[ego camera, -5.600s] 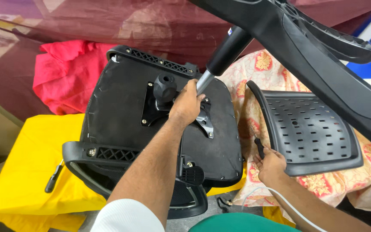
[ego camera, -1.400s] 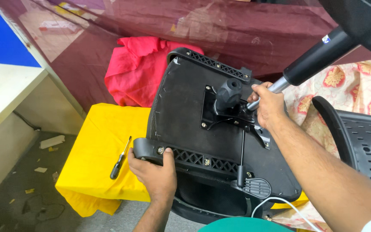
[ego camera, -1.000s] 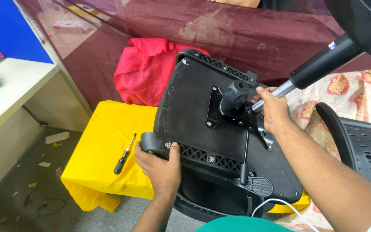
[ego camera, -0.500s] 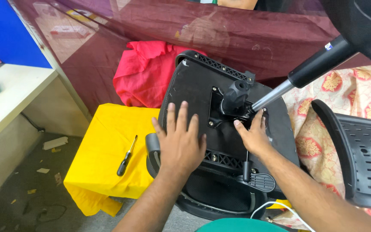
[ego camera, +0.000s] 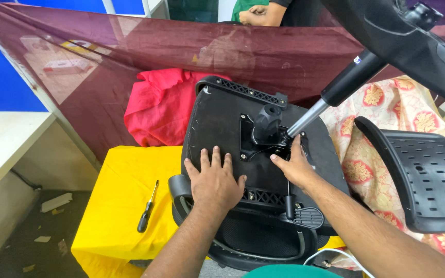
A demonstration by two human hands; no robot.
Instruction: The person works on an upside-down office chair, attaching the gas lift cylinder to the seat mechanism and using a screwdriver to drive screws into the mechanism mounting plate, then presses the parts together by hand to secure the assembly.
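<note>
An upturned black office chair seat (ego camera: 217, 128) lies on a yellow cloth (ego camera: 124, 201), its underside up. A metal plate with a black mechanism (ego camera: 266, 126) is fixed at its middle, and a gas-lift cylinder (ego camera: 336, 90) slants up from it toward the black chair base (ego camera: 413, 41). My left hand (ego camera: 215, 180) rests flat on the seat's underside, fingers spread. My right hand (ego camera: 294, 164) touches the seat just below the mechanism, next to the lever with a paddle handle (ego camera: 305, 216).
A black-handled screwdriver (ego camera: 147, 208) lies on the yellow cloth left of the seat. A red cloth (ego camera: 155, 108) sits behind. A perforated black chair back (ego camera: 428, 175) lies on a floral cloth (ego camera: 387, 118) at right. A maroon mesh sheet (ego camera: 130, 56) hangs behind; another person's hands (ego camera: 253, 13) show above it.
My left hand left the seat's front edge and now lies flat on the underside. My right hand dropped from the mechanism to just below it. The view shifted slightly.
</note>
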